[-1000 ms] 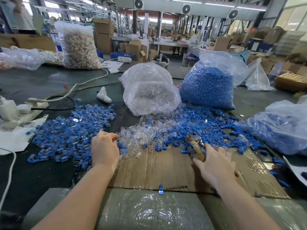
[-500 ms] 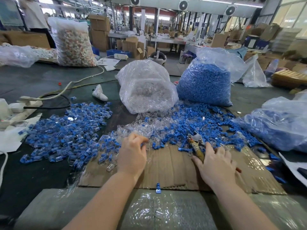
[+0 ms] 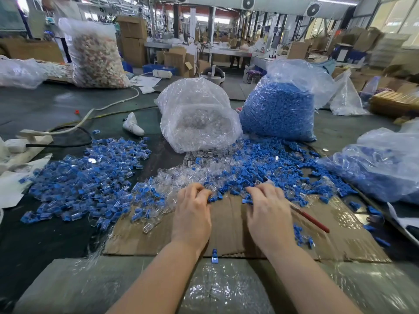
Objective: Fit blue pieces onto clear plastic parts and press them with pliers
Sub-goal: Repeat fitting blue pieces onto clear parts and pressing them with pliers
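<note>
A big factory hall fills the upper frame: cardboard boxes [image 3: 133, 39] at upper left, wall fans [image 3: 248, 2] (three in a row), bright windows [image 3: 399, 17] at upper right.

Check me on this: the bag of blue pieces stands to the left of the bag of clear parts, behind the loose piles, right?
Not quite. The head view shows the bag of blue pieces standing to the right of the bag of clear parts, not the left. The rest holds: both bags stand behind the loose piles.
</note>
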Demonstrator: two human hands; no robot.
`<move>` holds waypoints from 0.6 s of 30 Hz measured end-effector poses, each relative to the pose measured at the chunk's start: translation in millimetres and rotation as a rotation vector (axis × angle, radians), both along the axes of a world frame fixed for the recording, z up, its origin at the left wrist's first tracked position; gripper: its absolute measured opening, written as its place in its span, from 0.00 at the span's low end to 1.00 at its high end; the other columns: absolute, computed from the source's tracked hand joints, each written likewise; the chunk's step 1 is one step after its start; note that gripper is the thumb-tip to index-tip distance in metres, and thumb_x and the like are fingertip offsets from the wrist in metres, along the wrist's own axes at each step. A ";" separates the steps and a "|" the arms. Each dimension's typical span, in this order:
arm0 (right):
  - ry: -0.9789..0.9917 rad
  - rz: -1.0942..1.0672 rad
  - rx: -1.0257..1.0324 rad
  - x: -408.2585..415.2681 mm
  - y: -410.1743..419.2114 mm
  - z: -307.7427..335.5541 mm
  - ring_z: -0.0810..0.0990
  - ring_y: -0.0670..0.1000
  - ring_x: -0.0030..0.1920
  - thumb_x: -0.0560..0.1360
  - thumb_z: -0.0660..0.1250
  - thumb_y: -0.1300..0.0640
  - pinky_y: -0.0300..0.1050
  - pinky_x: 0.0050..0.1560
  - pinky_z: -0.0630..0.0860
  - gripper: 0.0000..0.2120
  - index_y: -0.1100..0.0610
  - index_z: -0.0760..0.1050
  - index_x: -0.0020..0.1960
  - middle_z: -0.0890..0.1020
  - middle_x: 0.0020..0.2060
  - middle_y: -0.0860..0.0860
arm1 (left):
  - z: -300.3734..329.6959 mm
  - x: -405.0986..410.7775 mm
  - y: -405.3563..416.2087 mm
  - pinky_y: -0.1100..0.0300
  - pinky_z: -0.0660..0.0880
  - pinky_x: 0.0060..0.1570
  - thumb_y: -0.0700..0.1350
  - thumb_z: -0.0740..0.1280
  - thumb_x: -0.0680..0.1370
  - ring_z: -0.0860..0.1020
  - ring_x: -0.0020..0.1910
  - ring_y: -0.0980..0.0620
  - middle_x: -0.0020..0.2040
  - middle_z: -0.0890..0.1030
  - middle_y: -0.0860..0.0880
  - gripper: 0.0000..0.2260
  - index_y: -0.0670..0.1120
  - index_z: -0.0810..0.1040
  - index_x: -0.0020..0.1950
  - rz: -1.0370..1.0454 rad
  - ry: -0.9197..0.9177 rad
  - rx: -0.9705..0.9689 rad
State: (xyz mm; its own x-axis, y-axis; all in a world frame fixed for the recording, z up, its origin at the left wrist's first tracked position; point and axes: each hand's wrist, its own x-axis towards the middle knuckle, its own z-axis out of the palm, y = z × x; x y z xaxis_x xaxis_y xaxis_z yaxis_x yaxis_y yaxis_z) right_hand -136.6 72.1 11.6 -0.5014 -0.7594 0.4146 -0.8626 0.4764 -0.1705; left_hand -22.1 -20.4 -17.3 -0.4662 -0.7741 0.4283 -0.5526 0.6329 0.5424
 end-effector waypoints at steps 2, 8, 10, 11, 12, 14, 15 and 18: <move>-0.044 0.113 0.025 7.9 -9.8 -2.8 0.70 0.53 0.58 0.77 0.61 0.61 0.45 0.62 0.65 0.14 0.56 0.74 0.62 0.75 0.57 0.52 | -1.2 -1.1 0.3 0.64 0.50 0.68 0.40 0.61 0.79 0.55 0.67 0.56 0.67 0.64 0.52 0.19 0.48 0.68 0.69 0.026 -0.044 0.009; -0.152 0.196 0.068 14.3 -31.6 -11.2 0.65 0.51 0.63 0.77 0.56 0.64 0.42 0.65 0.62 0.23 0.53 0.63 0.71 0.69 0.65 0.50 | -1.4 -4.9 0.4 0.58 0.37 0.66 0.31 0.54 0.78 0.43 0.75 0.47 0.77 0.48 0.47 0.30 0.49 0.50 0.76 0.084 -0.192 0.025; -0.145 0.210 0.110 15.7 -35.1 -13.1 0.64 0.53 0.65 0.77 0.55 0.64 0.44 0.67 0.62 0.26 0.51 0.59 0.74 0.67 0.68 0.50 | -1.6 -5.6 -0.5 0.56 0.37 0.68 0.31 0.53 0.77 0.41 0.75 0.47 0.77 0.45 0.46 0.31 0.50 0.46 0.77 0.077 -0.232 0.018; -0.131 0.215 0.127 16.0 -36.5 -14.3 0.64 0.53 0.66 0.78 0.55 0.64 0.45 0.67 0.63 0.26 0.50 0.58 0.74 0.66 0.69 0.49 | -1.5 -5.8 -1.0 0.54 0.39 0.70 0.32 0.53 0.78 0.42 0.75 0.47 0.77 0.45 0.47 0.31 0.50 0.46 0.77 0.075 -0.240 0.019; -0.120 0.220 0.139 15.7 -37.5 -15.3 0.64 0.53 0.66 0.78 0.55 0.63 0.45 0.66 0.63 0.26 0.49 0.57 0.74 0.65 0.70 0.48 | -1.3 -5.9 -1.2 0.53 0.42 0.72 0.32 0.53 0.78 0.43 0.75 0.47 0.77 0.45 0.47 0.31 0.51 0.47 0.77 0.068 -0.245 0.021; -0.092 0.239 0.146 14.0 -38.9 -17.2 0.65 0.52 0.65 0.79 0.54 0.63 0.44 0.65 0.63 0.26 0.48 0.57 0.74 0.66 0.69 0.47 | -0.4 -5.3 -1.1 0.54 0.46 0.73 0.32 0.54 0.78 0.46 0.74 0.48 0.77 0.47 0.48 0.29 0.50 0.51 0.76 0.036 -0.240 0.018; -0.073 0.254 0.142 13.2 -39.2 -17.5 0.66 0.51 0.64 0.79 0.54 0.63 0.43 0.66 0.62 0.26 0.49 0.57 0.74 0.68 0.68 0.47 | -0.1 -4.9 -1.0 0.55 0.47 0.72 0.33 0.54 0.78 0.48 0.73 0.48 0.77 0.48 0.48 0.28 0.49 0.54 0.76 0.016 -0.221 0.022; -0.097 0.276 0.078 11.5 -37.4 -16.3 0.69 0.49 0.62 0.78 0.55 0.65 0.40 0.65 0.59 0.24 0.51 0.63 0.72 0.74 0.63 0.48 | -0.3 -4.3 -1.1 0.61 0.51 0.70 0.36 0.56 0.80 0.55 0.72 0.52 0.74 0.58 0.48 0.21 0.48 0.63 0.73 -0.041 -0.145 0.016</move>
